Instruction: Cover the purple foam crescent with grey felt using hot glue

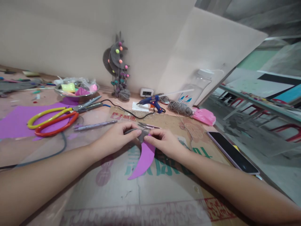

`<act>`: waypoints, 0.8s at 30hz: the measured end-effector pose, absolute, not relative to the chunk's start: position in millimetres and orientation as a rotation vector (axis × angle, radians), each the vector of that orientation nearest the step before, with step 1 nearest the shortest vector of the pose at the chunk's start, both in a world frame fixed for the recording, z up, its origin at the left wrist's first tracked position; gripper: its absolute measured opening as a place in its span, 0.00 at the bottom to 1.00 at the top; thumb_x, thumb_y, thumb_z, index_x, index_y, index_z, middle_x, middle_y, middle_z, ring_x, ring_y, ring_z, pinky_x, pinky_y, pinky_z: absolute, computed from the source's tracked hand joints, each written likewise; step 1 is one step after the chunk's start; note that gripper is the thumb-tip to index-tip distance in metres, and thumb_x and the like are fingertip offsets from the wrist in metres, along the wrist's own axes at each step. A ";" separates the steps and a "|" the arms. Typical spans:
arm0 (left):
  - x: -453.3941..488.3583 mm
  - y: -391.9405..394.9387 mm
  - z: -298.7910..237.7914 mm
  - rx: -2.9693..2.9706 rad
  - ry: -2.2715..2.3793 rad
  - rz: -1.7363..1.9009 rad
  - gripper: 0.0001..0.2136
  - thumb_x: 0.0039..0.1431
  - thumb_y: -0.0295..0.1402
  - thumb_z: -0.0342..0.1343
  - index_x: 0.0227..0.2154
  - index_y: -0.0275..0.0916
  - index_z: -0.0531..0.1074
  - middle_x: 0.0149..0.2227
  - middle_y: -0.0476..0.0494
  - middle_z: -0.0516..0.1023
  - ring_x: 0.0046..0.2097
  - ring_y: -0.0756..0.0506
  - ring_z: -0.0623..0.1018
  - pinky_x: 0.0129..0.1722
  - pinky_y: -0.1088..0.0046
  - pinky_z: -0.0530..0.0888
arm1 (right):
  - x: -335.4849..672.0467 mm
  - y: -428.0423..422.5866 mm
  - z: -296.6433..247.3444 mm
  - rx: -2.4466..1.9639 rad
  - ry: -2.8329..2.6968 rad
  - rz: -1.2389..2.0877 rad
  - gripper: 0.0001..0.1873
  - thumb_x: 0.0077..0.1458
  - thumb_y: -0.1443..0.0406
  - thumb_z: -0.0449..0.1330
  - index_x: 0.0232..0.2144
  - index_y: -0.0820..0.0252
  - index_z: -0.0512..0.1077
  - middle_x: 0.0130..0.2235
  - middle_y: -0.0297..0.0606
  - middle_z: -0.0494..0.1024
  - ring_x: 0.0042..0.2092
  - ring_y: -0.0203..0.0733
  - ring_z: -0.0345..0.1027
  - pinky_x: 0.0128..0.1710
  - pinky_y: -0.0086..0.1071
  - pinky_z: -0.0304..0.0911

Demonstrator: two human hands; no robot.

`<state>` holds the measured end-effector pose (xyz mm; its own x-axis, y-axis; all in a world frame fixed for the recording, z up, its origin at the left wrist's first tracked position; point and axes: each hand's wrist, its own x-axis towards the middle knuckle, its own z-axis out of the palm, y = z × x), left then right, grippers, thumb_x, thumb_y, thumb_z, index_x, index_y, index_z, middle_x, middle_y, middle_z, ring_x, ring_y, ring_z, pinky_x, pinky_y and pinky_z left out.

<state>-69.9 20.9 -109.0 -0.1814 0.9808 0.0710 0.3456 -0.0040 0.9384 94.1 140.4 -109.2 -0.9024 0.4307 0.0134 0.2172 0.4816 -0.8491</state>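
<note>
My left hand (118,135) pinches a small dark grey piece, perhaps felt (143,135), between thumb and fingers. Across from it, my right hand (166,142) closes on the upper end of a purple crescent-shaped sheet piece (145,158), its thumb also at the grey piece's edge. The crescent's pointed tip hangs toward me above the printed cardboard (113,191). Where grey and purple meet, the fingers partly hide both, and I cannot tell if they are joined. Just beyond my hands lie small pointed metal snips (148,126), partly hidden.
Large scissors (55,124) with yellow and red handles rest on purple sheet (14,121) at left, near a pen (95,125). Behind are a metal bowl (77,94), a hanging moon ornament (115,59), a blue glue gun (151,101) and grey yarn (180,108). A phone (231,150) lies right.
</note>
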 end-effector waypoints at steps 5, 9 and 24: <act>-69.4 19.9 -107.3 1.453 1.636 1.118 0.14 0.58 0.41 0.49 0.29 0.36 0.72 0.26 0.49 0.74 0.26 0.51 0.70 0.23 0.79 0.63 | 96.0 138.6 -108.0 -0.547 -2.430 1.480 0.16 0.55 0.56 0.56 0.24 0.62 0.67 0.24 0.30 0.63 0.26 0.30 0.54 0.25 0.26 0.51; -68.8 18.8 -105.8 1.397 1.631 1.125 0.13 0.58 0.40 0.49 0.29 0.37 0.72 0.24 0.51 0.73 0.23 0.53 0.67 0.21 0.79 0.62 | 96.0 139.0 -106.4 -0.544 -2.403 1.475 0.21 0.57 0.52 0.51 0.24 0.62 0.68 0.23 0.30 0.61 0.25 0.30 0.53 0.24 0.26 0.51; -67.3 20.2 -104.5 1.590 1.752 1.038 0.11 0.53 0.39 0.54 0.32 0.37 0.75 0.33 0.47 0.80 0.35 0.45 0.76 0.34 0.72 0.71 | 94.9 136.5 -105.5 -0.535 -2.346 1.458 0.14 0.52 0.57 0.59 0.22 0.61 0.69 0.25 0.31 0.66 0.27 0.32 0.58 0.28 0.27 0.55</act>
